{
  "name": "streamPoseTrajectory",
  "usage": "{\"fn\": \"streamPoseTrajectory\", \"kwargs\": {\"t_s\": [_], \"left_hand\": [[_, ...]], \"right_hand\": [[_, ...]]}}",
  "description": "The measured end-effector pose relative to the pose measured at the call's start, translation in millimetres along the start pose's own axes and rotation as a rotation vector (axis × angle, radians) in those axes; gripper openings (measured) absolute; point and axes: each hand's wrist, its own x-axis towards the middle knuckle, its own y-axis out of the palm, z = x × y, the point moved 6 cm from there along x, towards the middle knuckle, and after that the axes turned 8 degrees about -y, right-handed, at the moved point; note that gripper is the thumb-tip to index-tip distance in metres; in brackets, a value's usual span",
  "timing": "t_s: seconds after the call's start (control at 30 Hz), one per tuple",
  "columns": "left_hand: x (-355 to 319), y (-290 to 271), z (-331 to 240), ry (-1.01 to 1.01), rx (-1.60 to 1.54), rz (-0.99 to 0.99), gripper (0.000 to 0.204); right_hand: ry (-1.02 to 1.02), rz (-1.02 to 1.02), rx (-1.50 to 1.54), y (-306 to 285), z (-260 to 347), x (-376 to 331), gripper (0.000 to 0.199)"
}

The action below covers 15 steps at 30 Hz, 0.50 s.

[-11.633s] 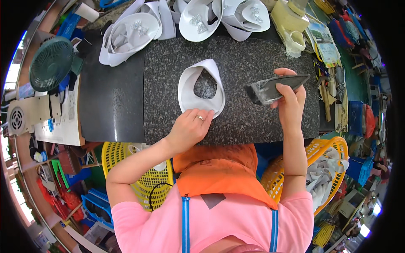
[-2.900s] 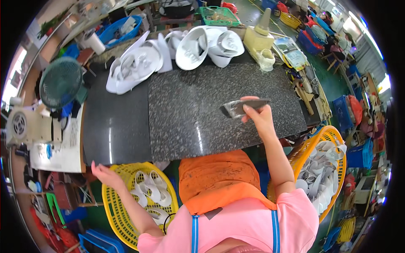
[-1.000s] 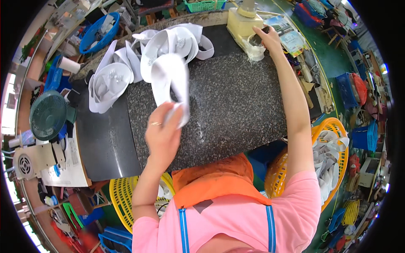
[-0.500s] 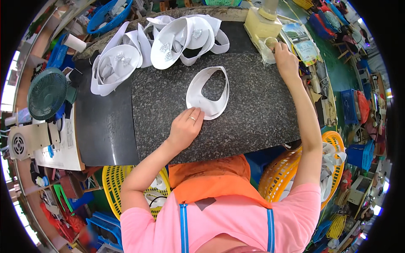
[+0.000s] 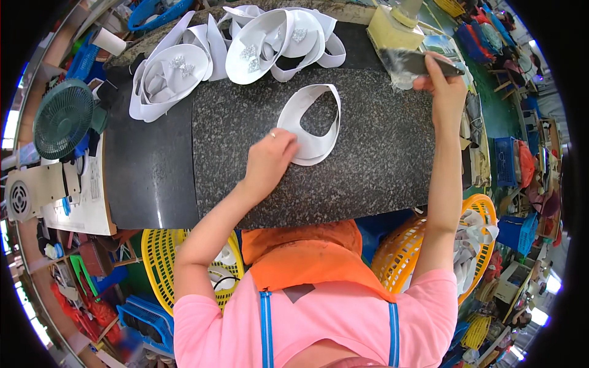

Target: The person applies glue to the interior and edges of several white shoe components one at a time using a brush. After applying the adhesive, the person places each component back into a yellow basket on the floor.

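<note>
Gripping dark-handled brush-like tool (image 5: 416, 63) in R hand (image 5: 444, 86), blurred end over/by cream bottle (image 5: 392, 34), far R of speckled slab (image 5: 368, 165). L hand (image 5: 268, 161): fingers curled at near-L edge of white looped pc (image 5: 307, 142); can't tell if pinching or just touching. Pc lies approx. mid-slab, nearer than bunched white pcs (image 5: 238, 64) w/ sparkly trim.
</note>
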Motion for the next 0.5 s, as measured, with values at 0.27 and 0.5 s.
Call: {"fn": "streamPoseTrajectory", "kwargs": {"t_s": [0.27, 0.5], "left_hand": [[16.5, 12.5, -3.8, 0.049, 0.407, 0.042, 0.006], [8.1, 11.4, -7.2, 0.18, 0.458, -0.024, 0.008]], "right_hand": [[0.09, -0.009, -0.173, -40.5, -53.0, 44.2, 0.032], [-0.012, 0.067, -0.492, -44.6, -83.3, 78.1, 0.033]]}}
